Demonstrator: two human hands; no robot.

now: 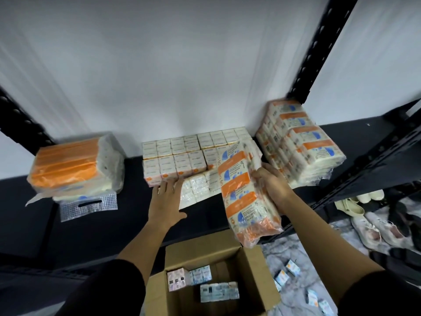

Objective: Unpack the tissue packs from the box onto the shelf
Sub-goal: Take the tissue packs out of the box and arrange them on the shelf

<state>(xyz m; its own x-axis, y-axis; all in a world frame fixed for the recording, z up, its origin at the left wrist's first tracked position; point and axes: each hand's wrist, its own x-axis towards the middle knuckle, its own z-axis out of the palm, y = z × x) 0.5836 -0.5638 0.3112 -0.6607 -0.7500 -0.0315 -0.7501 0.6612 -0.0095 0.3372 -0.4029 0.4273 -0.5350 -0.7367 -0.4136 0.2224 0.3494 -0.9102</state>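
Your right hand (272,185) grips a long orange-and-white tissue pack (245,199) by its right edge, fingers curled round the wrapper. The pack hangs above the shelf's (102,224) near edge, its long axis running near to far, the far end tipped slightly left. Your left hand (165,199) reaches flat over the shelf, fingers straight and spread, fingertips touching a clear-wrapped pack (196,189) lying in front of the middle stack (182,156). Three groups sit on the shelf: one orange bundle (73,165) at far left, the middle stack against the wall, and a leaning pile (300,142) at right. The open cardboard box (209,281) below you holds three small packs that I can count.
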